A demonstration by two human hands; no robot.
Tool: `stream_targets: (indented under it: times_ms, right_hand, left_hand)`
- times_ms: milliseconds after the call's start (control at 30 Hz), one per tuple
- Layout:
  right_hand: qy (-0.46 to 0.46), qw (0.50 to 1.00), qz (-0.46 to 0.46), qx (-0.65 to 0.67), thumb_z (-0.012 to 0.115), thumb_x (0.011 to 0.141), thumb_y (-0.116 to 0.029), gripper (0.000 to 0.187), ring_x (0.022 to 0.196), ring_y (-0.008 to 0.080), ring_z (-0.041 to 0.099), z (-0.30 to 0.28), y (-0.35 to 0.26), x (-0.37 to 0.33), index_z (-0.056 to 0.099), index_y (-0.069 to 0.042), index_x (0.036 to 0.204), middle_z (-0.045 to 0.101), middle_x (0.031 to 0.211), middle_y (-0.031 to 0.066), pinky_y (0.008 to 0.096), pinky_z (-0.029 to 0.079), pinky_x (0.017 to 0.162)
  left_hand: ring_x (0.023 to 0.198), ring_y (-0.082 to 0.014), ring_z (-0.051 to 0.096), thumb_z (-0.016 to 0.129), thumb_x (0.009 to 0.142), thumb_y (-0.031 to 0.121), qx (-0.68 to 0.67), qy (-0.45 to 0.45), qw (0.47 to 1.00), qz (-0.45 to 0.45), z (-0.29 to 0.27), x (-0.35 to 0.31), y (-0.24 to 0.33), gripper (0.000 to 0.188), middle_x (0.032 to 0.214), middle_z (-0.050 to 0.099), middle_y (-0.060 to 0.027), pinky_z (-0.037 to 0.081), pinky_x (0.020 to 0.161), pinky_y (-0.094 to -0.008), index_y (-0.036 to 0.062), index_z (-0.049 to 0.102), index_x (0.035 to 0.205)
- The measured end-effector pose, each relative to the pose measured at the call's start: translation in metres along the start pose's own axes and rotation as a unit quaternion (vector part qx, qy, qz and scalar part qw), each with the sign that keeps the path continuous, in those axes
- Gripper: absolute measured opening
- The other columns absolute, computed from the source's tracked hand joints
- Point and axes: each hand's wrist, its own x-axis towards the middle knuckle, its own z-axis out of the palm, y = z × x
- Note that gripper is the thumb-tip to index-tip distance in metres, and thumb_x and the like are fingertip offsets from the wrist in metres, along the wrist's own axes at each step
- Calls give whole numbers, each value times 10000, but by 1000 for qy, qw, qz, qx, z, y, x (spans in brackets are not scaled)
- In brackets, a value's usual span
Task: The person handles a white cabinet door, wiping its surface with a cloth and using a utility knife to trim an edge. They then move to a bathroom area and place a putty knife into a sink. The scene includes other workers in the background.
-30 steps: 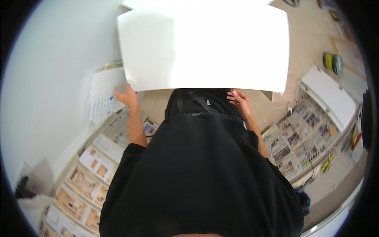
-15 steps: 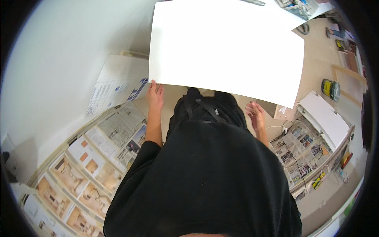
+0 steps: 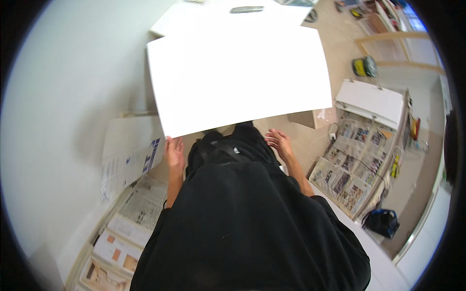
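Note:
A large white sheet or board (image 3: 240, 77) lies in front of me, its near edge tilted across the view above my legs. My left hand (image 3: 175, 152) is at its near left corner, a fingertip touching the corner and the fingers mostly stretched out. Apart from the near edge, towards its right half, my right hand (image 3: 280, 141) holds nothing, its fingers spread.
Under the sheet's far side is a white table (image 3: 170, 20) bearing a grey elongated tool (image 3: 246, 9). A printed white carton (image 3: 127, 155) leans by the left wall. Newspaper-covered surfaces (image 3: 352, 162) flank me. At right are a clipped white panel (image 3: 371, 103), a yellow-black container (image 3: 364, 67) and a dark bag (image 3: 381, 222).
The whole view has turned, so the sheet appears shifted left and slanted the other way. My left hand stays at its near left corner; my right hand remains off the sheet with fingers spread.

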Motion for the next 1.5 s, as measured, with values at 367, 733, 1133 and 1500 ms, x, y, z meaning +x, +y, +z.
stream_targets:
  times_ms: [367, 733, 1133, 1500]
  right_hand:
    - [20, 998, -53, 39, 610, 987, -302, 341, 881, 181, 676, 5, -9, 6, 629, -10, 1164, 690, 1030, 107, 303, 543, 744]
    - [232, 929, -204, 203, 598, 989, -363, 392, 879, 185, 678, -74, -42, 38, 647, 1, 1124, 698, 1025, 95, 302, 537, 713]
    - [208, 907, -205, 304, 697, 931, -326, 382, 902, 188, 681, -179, -103, 79, 664, 9, 1112, 700, 1015, 102, 297, 541, 724]
    - [73, 962, -166, 206, 688, 939, -217, 297, 899, 185, 700, -226, -110, 91, 667, 18, 1120, 722, 1017, 110, 279, 533, 751]
  left_hand:
    - [1134, -215, 505, 662, 941, 431, 33, 2, 999, -31, 4, -2, 20, 600, 1319, 493, -81, 432, 851, -312, 65, 456, 1370]
    - [995, -160, 487, 664, 906, 510, 66, 38, 996, -50, 16, -13, 35, 676, 1239, 528, -77, 436, 803, -293, 23, 470, 1334]
    - [1179, -238, 521, 569, 980, 465, 44, 146, 987, -56, 49, -25, 22, 676, 1388, 494, -94, 490, 806, -332, 70, 320, 1468]
    - [1275, -260, 512, 610, 984, 293, 102, 81, 981, -145, 196, -81, -65, 555, 1443, 492, -134, 479, 914, -329, 54, 373, 1426]
